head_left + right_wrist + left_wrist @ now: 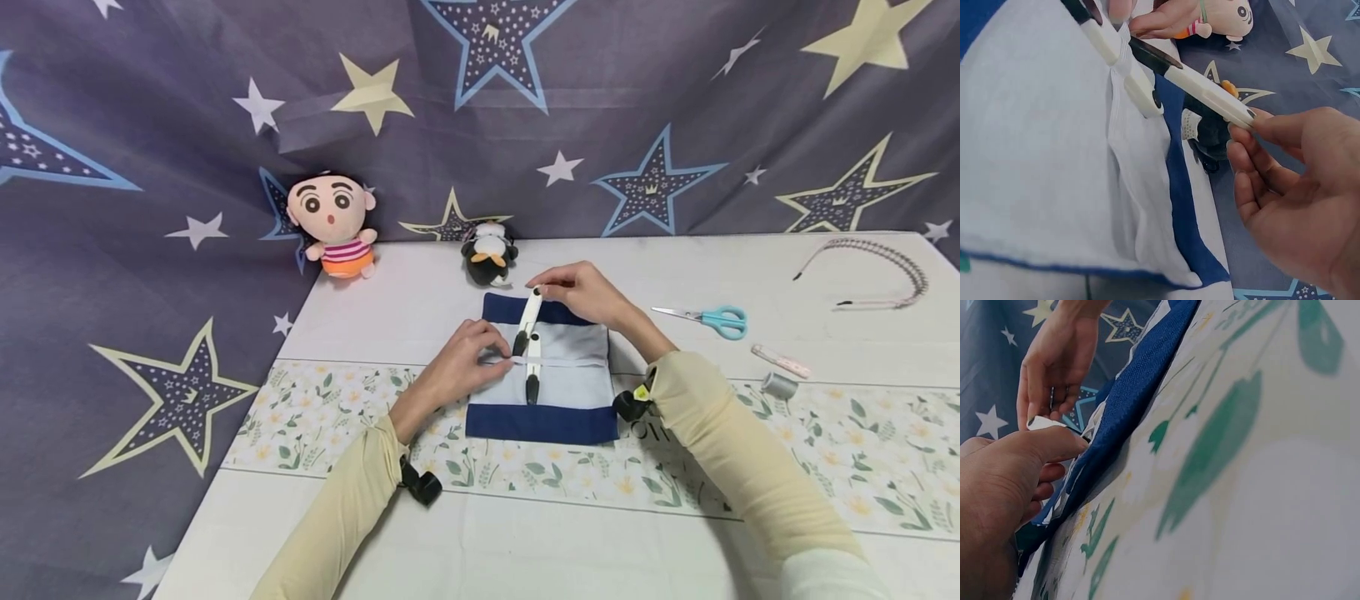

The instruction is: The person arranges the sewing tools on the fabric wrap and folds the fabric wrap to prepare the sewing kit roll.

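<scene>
A white-lined cloth with navy ends (570,387) lies on the table, crossed by a thin pale band (573,362). One white marker with a black cap (533,375) is tucked under that band. My right hand (588,293) pinches the end of a second black-capped white marker (1207,90), tilted, its cap down by the band. On the cloth's left side my left hand (472,358) pinches the band close to that cap. In the left wrist view the left thumb (1054,442) hides most of the pinch.
A plush doll (345,225) and a penguin toy (489,254) sit at the back. To the right lie blue-handled scissors (723,322), a small pinkish stick-like item (780,361), a grey thread spool (780,385) and a headband (911,267).
</scene>
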`<action>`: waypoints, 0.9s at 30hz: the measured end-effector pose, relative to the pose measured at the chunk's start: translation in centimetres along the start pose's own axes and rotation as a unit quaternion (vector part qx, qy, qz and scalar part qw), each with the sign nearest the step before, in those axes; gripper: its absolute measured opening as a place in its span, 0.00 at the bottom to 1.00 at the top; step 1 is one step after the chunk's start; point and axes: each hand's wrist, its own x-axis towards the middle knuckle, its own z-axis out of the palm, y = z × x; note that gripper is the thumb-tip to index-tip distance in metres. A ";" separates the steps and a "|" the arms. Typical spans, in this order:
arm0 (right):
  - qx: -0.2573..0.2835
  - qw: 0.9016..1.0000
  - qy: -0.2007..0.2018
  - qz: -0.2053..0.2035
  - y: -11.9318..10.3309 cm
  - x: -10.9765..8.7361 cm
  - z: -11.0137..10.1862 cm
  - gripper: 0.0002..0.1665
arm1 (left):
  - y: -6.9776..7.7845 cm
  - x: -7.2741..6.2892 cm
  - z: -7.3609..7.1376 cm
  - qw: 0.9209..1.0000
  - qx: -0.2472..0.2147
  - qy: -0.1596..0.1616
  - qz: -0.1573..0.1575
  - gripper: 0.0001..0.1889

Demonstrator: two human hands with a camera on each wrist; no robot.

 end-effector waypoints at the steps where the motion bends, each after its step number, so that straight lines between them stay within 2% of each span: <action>1: -0.001 1.000 0.000 0.002 -0.1 0.1 0.1 0.15 | 0.0 0.0 0.0 1.000 0.000 0.001 0.000 0.04; 20: -0.034 0.999 0.022 0.024 0.7 0.8 2.4 0.17 | -0.1 -0.1 -0.1 1.000 -0.010 -0.004 -0.006 0.03; 27: -0.022 0.999 0.028 0.031 1.1 0.7 2.8 0.15 | -0.2 -0.2 -0.1 1.000 -0.014 -0.010 -0.014 0.04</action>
